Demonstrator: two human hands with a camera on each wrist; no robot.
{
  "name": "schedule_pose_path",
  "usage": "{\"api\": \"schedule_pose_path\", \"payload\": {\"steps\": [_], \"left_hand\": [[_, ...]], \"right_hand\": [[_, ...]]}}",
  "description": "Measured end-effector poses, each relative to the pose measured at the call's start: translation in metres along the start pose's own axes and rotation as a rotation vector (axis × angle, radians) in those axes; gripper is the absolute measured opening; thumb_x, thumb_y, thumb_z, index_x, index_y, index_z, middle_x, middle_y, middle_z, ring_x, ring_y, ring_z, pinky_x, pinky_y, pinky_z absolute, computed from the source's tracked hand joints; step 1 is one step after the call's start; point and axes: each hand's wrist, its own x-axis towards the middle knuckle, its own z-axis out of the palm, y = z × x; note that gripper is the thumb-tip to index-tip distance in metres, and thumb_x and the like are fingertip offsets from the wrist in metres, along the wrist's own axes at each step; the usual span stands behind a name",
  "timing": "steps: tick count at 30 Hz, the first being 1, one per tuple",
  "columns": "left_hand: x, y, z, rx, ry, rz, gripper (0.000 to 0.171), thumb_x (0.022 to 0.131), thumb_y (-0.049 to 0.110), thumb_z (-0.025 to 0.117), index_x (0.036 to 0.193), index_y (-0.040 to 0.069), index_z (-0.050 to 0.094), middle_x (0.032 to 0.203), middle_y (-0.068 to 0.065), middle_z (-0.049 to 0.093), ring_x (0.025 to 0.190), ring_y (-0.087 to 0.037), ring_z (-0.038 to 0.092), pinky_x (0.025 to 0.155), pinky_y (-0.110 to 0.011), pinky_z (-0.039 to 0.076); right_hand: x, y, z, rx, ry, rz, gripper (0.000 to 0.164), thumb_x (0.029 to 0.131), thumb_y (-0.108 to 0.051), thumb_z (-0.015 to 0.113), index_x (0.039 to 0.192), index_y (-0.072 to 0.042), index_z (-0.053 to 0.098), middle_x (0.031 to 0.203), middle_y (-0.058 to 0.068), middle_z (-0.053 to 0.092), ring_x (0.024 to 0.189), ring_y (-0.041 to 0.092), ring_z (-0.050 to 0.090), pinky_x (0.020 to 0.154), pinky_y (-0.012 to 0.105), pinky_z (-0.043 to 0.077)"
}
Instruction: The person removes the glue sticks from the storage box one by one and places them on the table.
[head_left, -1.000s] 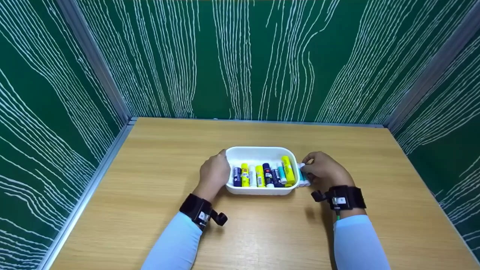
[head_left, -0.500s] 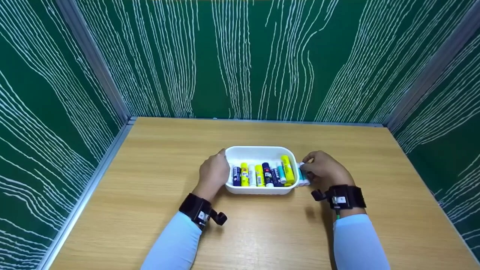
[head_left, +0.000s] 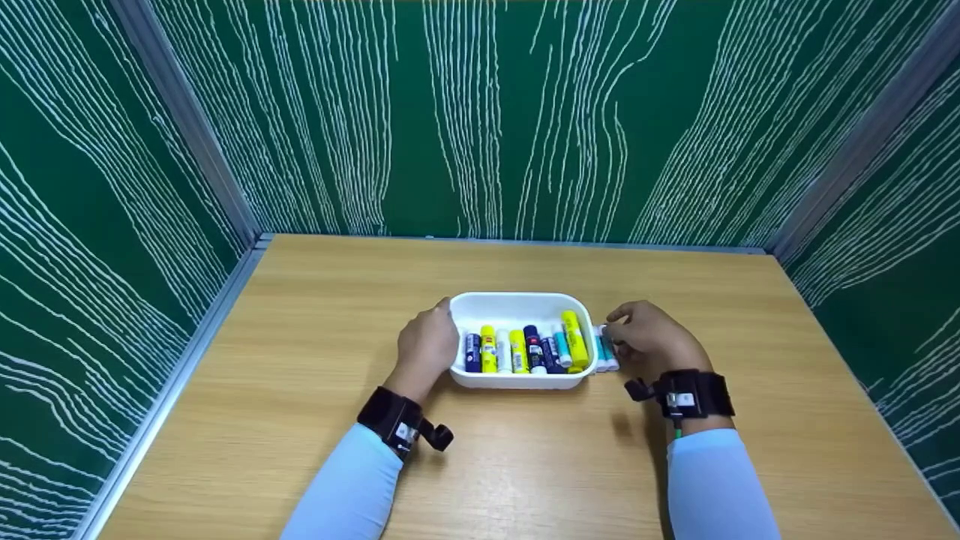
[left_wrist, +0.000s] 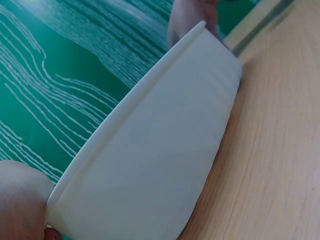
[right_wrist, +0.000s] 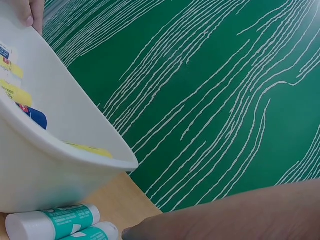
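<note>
A white plastic tub point(head_left: 517, 381) stands on the table, holding a row of glue sticks with yellow, dark blue, white and teal bodies, such as a yellow glue stick point(head_left: 575, 339). My left hand point(head_left: 430, 341) grips the tub's left rim, thumb over the edge. Against the tub's right outer side lie two white-and-teal glue sticks point(right_wrist: 72, 220), side by side on the table. My right hand point(head_left: 656, 337) is over their right side, fingers loosely bent, with a fingertip point(right_wrist: 131, 233) right by the end of one stick. The hand partly covers these sticks in the head view.
The wooden table point(head_left: 510, 472) is bounded by green panels point(head_left: 405, 135) with white wavy lines at the back and both sides. Grey metal posts point(head_left: 202, 127) stand at the corners. Both wrists carry black camera straps point(head_left: 694, 395).
My right hand has shifted very slightly to the right beside the two teal glue sticks. My left hand and the tub stay in place.
</note>
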Motion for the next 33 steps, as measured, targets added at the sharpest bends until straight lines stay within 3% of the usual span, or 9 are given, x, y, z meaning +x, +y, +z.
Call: {"api": "schedule_pose_path", "payload": {"steps": [3,11,14,19,26,33], "left_hand": [[0.0,0.0,0.0,0.009,0.006,0.005,0.048,0.12,0.016,0.041,0.164,0.005,0.058,0.134,-0.024,0.081,0.114,-0.039,0.083,0.089,-0.057,0.068],[-0.001,0.0,0.0,0.007,0.004,0.006,0.049,0.12,0.017,0.04,0.164,0.005,0.058,0.135,-0.024,0.081,0.114,-0.039,0.082,0.091,-0.057,0.068],[-0.001,0.0,0.0,0.004,0.005,0.007,0.048,0.12,0.017,0.04,0.163,0.005,0.059,0.134,-0.024,0.081,0.114,-0.039,0.082,0.091,-0.057,0.068],[-0.001,0.0,0.0,-0.004,0.007,0.004,0.048,0.12,0.018,0.04,0.162,0.006,0.06,0.135,-0.023,0.081,0.116,-0.04,0.082,0.093,-0.057,0.068],[-0.001,0.0,-0.001,0.003,0.007,0.002,0.048,0.121,0.017,0.039,0.163,0.006,0.059,0.134,-0.023,0.081,0.114,-0.039,0.082,0.092,-0.056,0.068],[-0.003,-0.001,-0.001,-0.001,0.028,0.019,0.044,0.119,0.014,0.042,0.155,0.005,0.066,0.122,-0.023,0.083,0.105,-0.04,0.083,0.082,-0.058,0.069]], "right_hand": [[0.0,0.0,-0.001,-0.084,0.023,-0.035,0.057,0.11,-0.028,0.068,0.157,0.002,0.057,0.121,0.019,0.069,0.104,0.032,0.065,0.091,0.04,0.057],[-0.01,-0.022,-0.006,-0.24,0.096,-0.087,0.058,0.114,-0.031,0.066,0.163,-0.003,0.055,0.146,0.031,0.065,0.124,0.043,0.068,0.112,0.059,0.06],[-0.016,-0.033,-0.004,-0.268,0.104,-0.132,0.055,0.114,-0.029,0.066,0.163,-0.004,0.056,0.148,0.03,0.064,0.122,0.041,0.069,0.107,0.053,0.064],[-0.024,-0.048,0.008,-0.322,0.111,-0.237,0.05,0.113,-0.026,0.07,0.159,-0.005,0.062,0.134,0.025,0.071,0.108,0.034,0.071,0.092,0.041,0.065],[-0.025,-0.061,0.034,-0.407,0.108,-0.294,0.048,0.111,-0.026,0.075,0.154,-0.007,0.068,0.133,0.024,0.072,0.112,0.036,0.07,0.093,0.045,0.066],[-0.02,-0.062,0.055,-0.498,0.131,-0.334,0.043,0.11,-0.023,0.076,0.149,-0.005,0.073,0.134,0.022,0.071,0.109,0.033,0.069,0.092,0.043,0.065]]}}
